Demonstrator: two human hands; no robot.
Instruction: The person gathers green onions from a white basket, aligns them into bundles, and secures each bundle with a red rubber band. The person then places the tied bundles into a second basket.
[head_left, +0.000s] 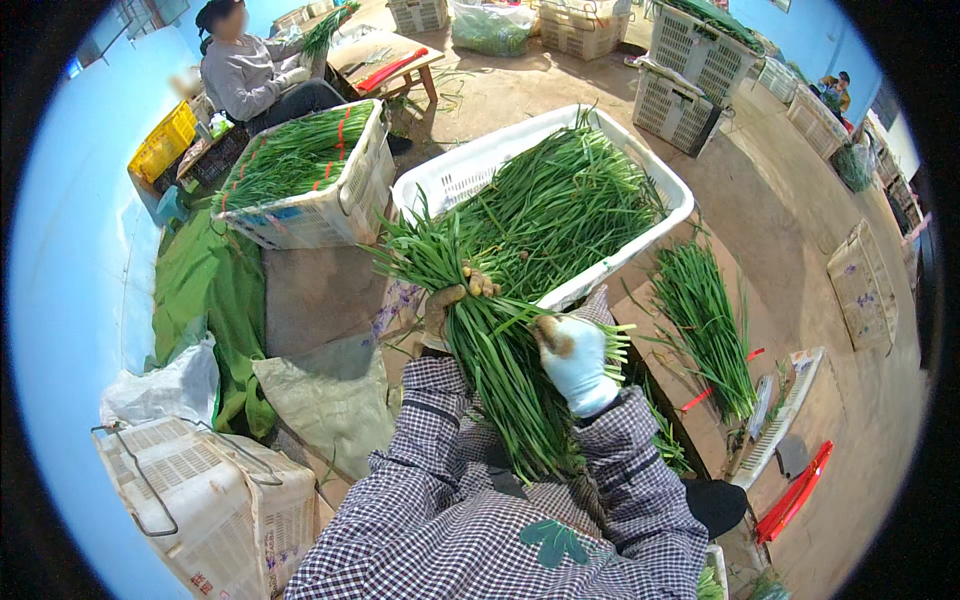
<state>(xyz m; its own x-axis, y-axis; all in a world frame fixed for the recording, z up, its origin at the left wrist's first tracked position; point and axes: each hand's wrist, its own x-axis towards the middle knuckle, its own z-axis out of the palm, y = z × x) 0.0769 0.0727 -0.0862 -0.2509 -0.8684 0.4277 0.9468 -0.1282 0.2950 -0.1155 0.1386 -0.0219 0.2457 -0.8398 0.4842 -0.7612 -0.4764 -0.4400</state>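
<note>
My left hand (456, 296), in a soiled tan glove, is closed around a thick bunch of green garlic chives (499, 375). The leaves hang down over my lap, and others stick up past my fist. My right hand (574, 356), in a white glove stained brown at the fingers, grips a few chive stalks (616, 352) at the bunch's right side; their pale cut ends poke out beyond it. Just ahead stands a white plastic crate (431, 187) with a heap of loose chives (562, 210) in it.
On a board to the right lie a chive pile (705, 322) on a red tie, a knife-like blade (760, 405), and red strips (795, 491). A full crate (352, 202) stands front left, near a seated person (251, 75). An overturned crate (202, 502) sits lower left.
</note>
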